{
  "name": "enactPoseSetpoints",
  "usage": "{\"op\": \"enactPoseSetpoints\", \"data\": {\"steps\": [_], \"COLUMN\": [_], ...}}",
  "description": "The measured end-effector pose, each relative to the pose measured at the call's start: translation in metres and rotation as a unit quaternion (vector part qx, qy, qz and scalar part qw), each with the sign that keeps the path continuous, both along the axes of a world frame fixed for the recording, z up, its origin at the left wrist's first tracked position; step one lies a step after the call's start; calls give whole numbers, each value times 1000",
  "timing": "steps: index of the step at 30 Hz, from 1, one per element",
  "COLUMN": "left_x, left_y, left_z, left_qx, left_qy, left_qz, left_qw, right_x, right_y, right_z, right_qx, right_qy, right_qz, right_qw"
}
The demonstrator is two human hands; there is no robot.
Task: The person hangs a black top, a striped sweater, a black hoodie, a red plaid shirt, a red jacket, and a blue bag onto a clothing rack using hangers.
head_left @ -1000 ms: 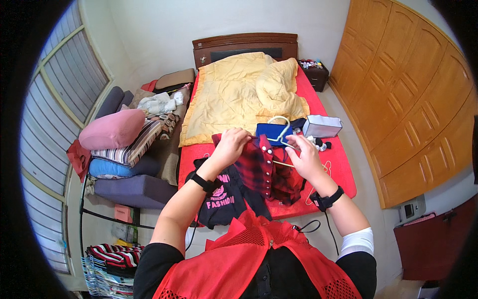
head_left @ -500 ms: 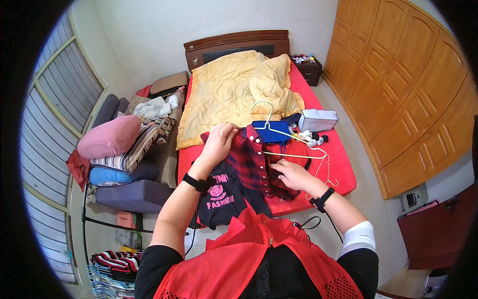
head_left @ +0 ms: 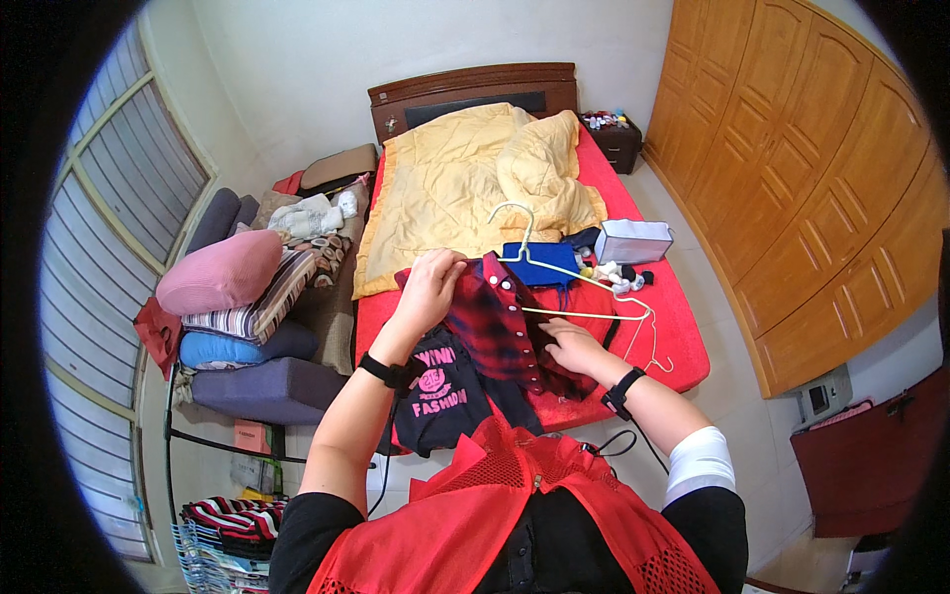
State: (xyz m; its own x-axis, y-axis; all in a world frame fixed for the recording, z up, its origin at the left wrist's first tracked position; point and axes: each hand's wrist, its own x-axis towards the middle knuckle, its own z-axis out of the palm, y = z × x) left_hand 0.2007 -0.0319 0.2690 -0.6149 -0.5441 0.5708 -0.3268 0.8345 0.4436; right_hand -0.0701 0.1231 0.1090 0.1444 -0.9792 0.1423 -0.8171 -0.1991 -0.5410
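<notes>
A red and dark blue plaid shirt point(head_left: 487, 332) with white buttons hangs partly over a pale yellow-green hanger point(head_left: 525, 238). One end of the hanger is inside the shirt; its other arm sticks out bare to the right. My left hand point(head_left: 431, 287) is closed on the shirt's left shoulder. My right hand point(head_left: 576, 348) is at the shirt's loose right side, fingers bent against the cloth. Beneath the shirt lies a black top point(head_left: 435, 391) with pink lettering. Another thin hanger point(head_left: 650, 346) rests on the bed near my right wrist.
The bed has a red sheet point(head_left: 683, 346) and a yellow quilt point(head_left: 435, 198). A blue cloth point(head_left: 542, 265), a white box point(head_left: 633, 242) and small rolled items point(head_left: 618, 275) lie right of the shirt. Cushions point(head_left: 220, 272) pile up left; a wooden wardrobe point(head_left: 792, 168) stands right.
The hanger's hook has shifted slightly left and tilted. My right hand has moved a little left and down with the shirt's side; my left hand has lowered slightly, keeping its grip.
</notes>
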Motion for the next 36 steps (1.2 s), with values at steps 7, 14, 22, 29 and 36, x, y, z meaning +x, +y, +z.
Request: {"op": "enactPoseSetpoints", "data": {"steps": [7,14,22,29,36], "left_x": [15,16,19,15,11], "left_y": [-1,-4,-6,-2,-4], "left_z": [-2,-2,-6,-6,-13], "left_qx": [13,5,12,-24,-60], "left_qy": [2,2,4,5,45], "left_qz": [9,8,0,20,66], "left_qw": [1000,1000,1000,1000,995], "right_x": [-18,-47,-120,-136,-122], "right_y": [15,17,23,22,18], "right_z": [24,28,64,117,141], "right_qx": [-55,-112,-137,-155,-173], "right_qy": [-105,-87,-108,-147,-174], "right_qz": [-120,-210,-162,-216,-237], "right_qw": [986,967,971,953,940]}}
